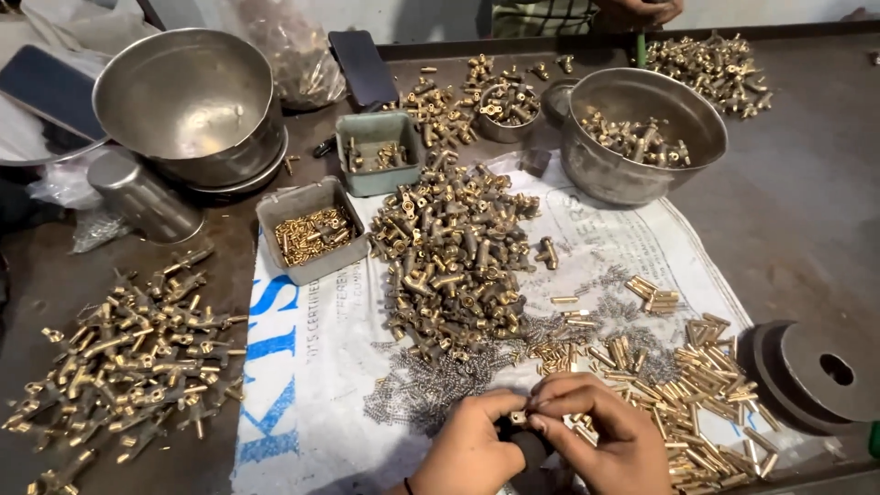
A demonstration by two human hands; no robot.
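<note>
My left hand (469,447) and my right hand (600,433) meet at the bottom centre, fingertips pinched together on a small brass part (519,417). A dark object (530,449) sits under my palms, mostly hidden. Just beyond my fingers lie small steel springs (431,380) and short brass pins (687,394) scattered on a white printed sack (302,357). A big heap of brass valve bodies (449,257) rises in the middle of the sack.
Assembled brass pieces (128,357) lie at the left. Two grey trays (312,229) (378,151) hold small parts. Steel bowls (188,101) (642,133) stand at the back; a black round weight (820,371) at right. Another person's hand (637,11) shows at the far edge.
</note>
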